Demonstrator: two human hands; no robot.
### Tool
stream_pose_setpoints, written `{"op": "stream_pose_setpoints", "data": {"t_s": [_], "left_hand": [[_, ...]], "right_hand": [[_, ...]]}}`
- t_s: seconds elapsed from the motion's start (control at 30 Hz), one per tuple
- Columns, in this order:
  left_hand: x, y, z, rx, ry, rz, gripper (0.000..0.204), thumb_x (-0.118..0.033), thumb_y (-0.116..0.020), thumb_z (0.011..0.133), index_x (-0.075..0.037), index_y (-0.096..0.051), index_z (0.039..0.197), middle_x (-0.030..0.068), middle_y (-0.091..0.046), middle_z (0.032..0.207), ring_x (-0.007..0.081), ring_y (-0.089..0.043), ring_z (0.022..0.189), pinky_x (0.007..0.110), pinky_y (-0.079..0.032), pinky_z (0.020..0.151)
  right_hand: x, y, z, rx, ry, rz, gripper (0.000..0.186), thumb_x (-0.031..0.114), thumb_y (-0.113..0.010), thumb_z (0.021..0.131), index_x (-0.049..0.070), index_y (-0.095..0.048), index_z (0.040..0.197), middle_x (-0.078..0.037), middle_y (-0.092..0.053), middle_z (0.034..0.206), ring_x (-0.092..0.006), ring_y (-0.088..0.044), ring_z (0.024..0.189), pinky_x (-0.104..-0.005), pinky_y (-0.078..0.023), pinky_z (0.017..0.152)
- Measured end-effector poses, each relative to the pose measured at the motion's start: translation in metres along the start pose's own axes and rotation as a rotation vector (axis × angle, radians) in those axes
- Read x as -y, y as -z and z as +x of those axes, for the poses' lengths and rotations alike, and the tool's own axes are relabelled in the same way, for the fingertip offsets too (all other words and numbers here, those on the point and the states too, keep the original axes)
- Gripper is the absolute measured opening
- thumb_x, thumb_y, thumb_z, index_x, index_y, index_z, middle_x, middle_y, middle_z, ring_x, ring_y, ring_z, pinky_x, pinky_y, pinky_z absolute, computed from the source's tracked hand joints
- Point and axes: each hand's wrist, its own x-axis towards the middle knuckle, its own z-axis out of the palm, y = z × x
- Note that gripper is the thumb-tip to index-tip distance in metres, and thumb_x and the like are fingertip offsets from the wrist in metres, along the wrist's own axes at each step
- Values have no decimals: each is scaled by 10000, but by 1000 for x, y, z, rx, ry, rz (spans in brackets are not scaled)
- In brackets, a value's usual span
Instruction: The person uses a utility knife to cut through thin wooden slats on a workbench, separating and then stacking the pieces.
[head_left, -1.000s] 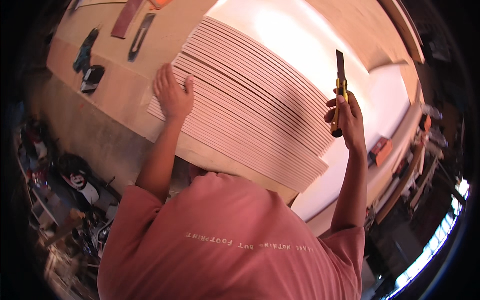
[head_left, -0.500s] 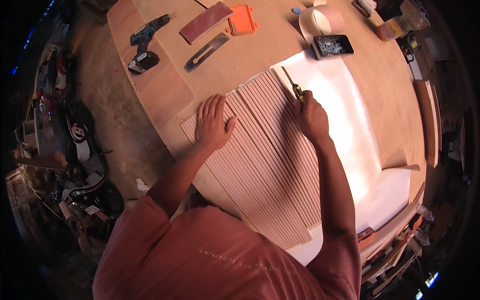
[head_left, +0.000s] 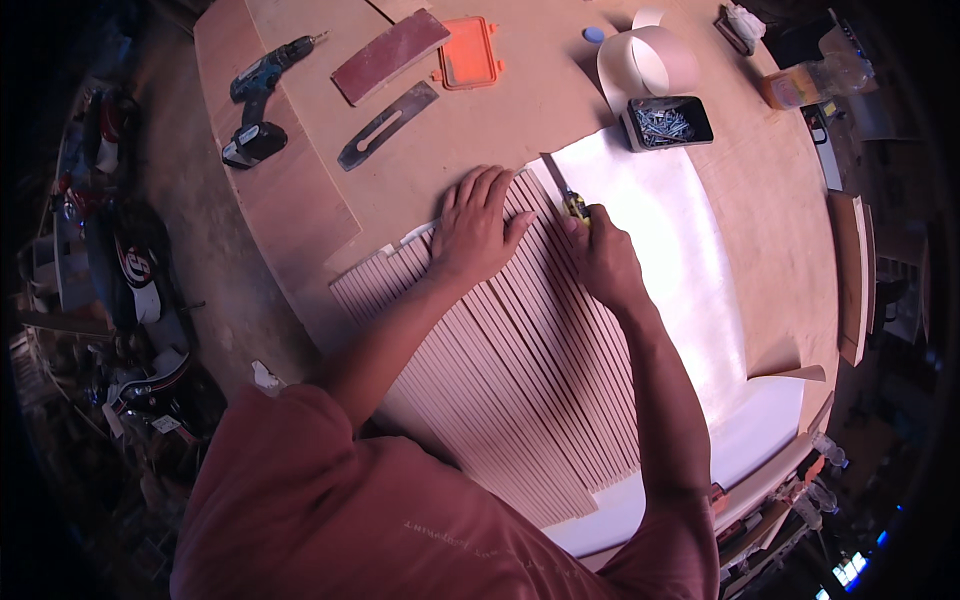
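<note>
On the table lies a ribbed panel of thin parallel strips (head_left: 480, 360), over a shiny white sheet (head_left: 680, 250). My left hand (head_left: 474, 225) presses flat on the panel's far end, thumb spread from the fingers, holding nothing. In my right hand (head_left: 606, 262) is a yellow-and-black utility knife (head_left: 577, 207), my fingers wrapped round its handle. Its long narrow blade points away from me, beside the panel's far right edge and over the white sheet. Whether the blade touches the sheet, I cannot tell.
Beyond the panel are a cordless drill (head_left: 260, 95), a sanding block (head_left: 390, 57), a slotted metal blade (head_left: 388, 125) and an orange lid (head_left: 468, 53). A black box of screws (head_left: 667, 124) stands by a curled strip roll (head_left: 650, 62). A plastic bottle (head_left: 818, 82) lies far right.
My left hand has slid right across the panel, toward the knife. My right hand has shifted slightly left and nearer with the knife. The whole view has shifted a little too.
</note>
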Motion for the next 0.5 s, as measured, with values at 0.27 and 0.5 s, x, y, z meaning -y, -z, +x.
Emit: {"op": "stream_pose_setpoints", "data": {"t_s": [0.27, 0.5], "left_hand": [[-3, 6, 2, 11, 2, -11, 626, -409, -646, 978, -13, -488, 1436, 173, -528, 1455, 342, -445, 1413, 501, -331, 1171], [-4, 8, 3, 16, 4, 10, 635, -406, -654, 969, -27, -480, 1448, 163, -523, 1462, 333, -437, 1416, 496, -330, 1172]], "right_hand": [[-18, 7, -5, 9, 183, 111, 296, 134, -543, 1029, -65, -428, 1214, -346, -657, 875, -551, -646, 843, -570, -494, 717], [-8, 3, 7, 2, 267, -1, 275, 133, -527, 1025, -74, -444, 1184, -345, -667, 856, -543, -664, 825, -592, -513, 704]]}}
